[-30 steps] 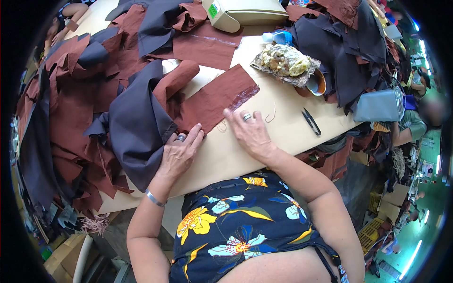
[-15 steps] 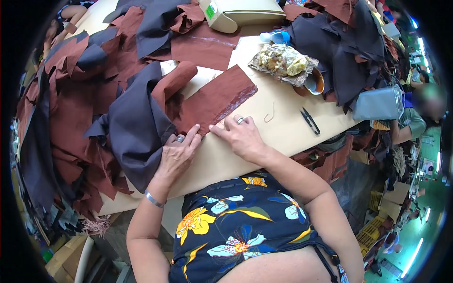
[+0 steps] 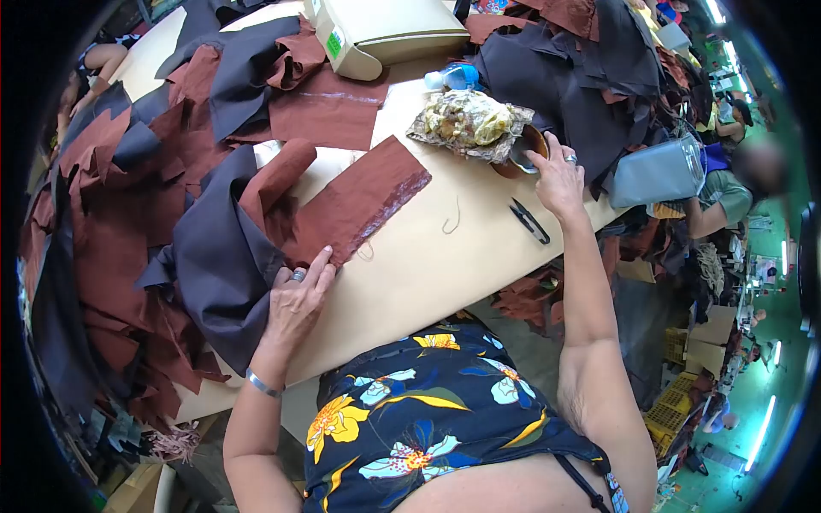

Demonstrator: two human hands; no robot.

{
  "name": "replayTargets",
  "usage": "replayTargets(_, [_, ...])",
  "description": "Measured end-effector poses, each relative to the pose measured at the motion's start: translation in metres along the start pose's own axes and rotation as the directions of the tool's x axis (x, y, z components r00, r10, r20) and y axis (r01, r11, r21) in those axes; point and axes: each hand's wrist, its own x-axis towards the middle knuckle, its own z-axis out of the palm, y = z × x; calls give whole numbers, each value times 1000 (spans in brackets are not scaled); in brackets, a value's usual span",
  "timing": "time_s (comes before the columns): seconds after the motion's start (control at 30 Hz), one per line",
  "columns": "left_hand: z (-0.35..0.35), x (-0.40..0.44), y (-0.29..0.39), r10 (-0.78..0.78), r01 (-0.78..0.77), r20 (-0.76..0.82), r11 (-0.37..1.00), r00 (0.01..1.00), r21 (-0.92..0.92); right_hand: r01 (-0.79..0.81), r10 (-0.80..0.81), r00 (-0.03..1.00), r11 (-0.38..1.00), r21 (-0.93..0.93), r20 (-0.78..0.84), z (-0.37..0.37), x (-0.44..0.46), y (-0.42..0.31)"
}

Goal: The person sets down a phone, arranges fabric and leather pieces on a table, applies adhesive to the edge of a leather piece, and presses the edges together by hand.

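Note:
My left hand (image 3: 299,295) lies with its fingers outstretched on the near end of a reddish-brown fabric strip (image 3: 355,201). A whitish, shiny smear runs along the strip's right edge. Dark fabric (image 3: 222,248) is bunched beside that hand and partly under it. Farther right, my right hand (image 3: 560,181) is at the rim of a small brown bowl (image 3: 528,147), fingers apart; its fingertips partly hide the rim. A crumpled yellowish-white lump (image 3: 470,120) sits against the bowl. Black thread snips (image 3: 530,221) lie near my right wrist.
Brown and dark fabric pieces (image 3: 111,231) heap up at left, with more dark fabric (image 3: 573,68) at back right. A cardboard box (image 3: 393,34), a blue-labelled bottle (image 3: 453,77) and a grey plastic-wrapped bundle (image 3: 658,171) stand around. A seated person (image 3: 727,201) is at right.
My right hand has left the fabric strip and moved right and away from me to the bowl. My left hand stays on the strip. The whole view has shifted somewhat.

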Motion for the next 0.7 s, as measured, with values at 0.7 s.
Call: replayTargets(0.7, [-8,0,3,-47,54,62,993,997,-103,358,-505,863,631,688,13,16,-90,-176])
